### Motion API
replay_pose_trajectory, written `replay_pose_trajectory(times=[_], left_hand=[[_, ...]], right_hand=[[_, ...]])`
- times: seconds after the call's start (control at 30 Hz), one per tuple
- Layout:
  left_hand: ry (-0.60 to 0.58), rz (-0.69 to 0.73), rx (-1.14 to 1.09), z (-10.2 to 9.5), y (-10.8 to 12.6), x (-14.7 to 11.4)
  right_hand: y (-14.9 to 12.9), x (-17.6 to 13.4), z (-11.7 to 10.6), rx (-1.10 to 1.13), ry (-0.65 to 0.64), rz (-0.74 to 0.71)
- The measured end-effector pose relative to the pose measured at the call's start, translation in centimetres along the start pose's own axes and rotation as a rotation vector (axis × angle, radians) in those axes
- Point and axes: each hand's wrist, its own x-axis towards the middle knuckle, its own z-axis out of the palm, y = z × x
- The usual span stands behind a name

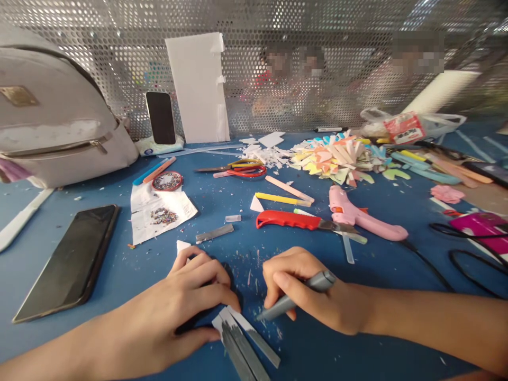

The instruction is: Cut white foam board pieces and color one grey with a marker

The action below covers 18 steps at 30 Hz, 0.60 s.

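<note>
My right hand point(305, 291) grips a grey marker point(283, 304), its tip angled down to the left, just beside some flat strips point(242, 344). Most of each strip is coloured grey, while the far ends stay white. Between the thumb and index finger of my left hand point(194, 301) those white ends are pinched, and the strips fan out toward me on the blue table point(317, 349). Beyond my left fingers lie a loose grey piece point(215, 233) and a small pale cylinder point(233, 218). A red-handled knife point(289, 219) rests ahead of my right hand.
A pink glue gun point(357, 214) with a black cord lies at right. Scissors point(238, 168) and a heap of coloured cut pieces point(337, 159) are farther back. On the left are a phone point(69, 259), a bag of beads point(162, 214) and a backpack point(59, 116).
</note>
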Motion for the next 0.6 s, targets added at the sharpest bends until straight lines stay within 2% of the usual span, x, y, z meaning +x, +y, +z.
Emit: replay_pose_trajectory(times=[0.43,0.6], left_hand=[[-0.029,-0.037,0.003,0.10,0.09,-0.06],[0.014,-0.035,-0.002,0.76,-0.13,-0.08]], right_hand=[[-0.15,0.14,-0.01,-0.055,-0.064,-0.028],[-0.14,0.27,-0.03,-0.043,-0.078,-0.042]])
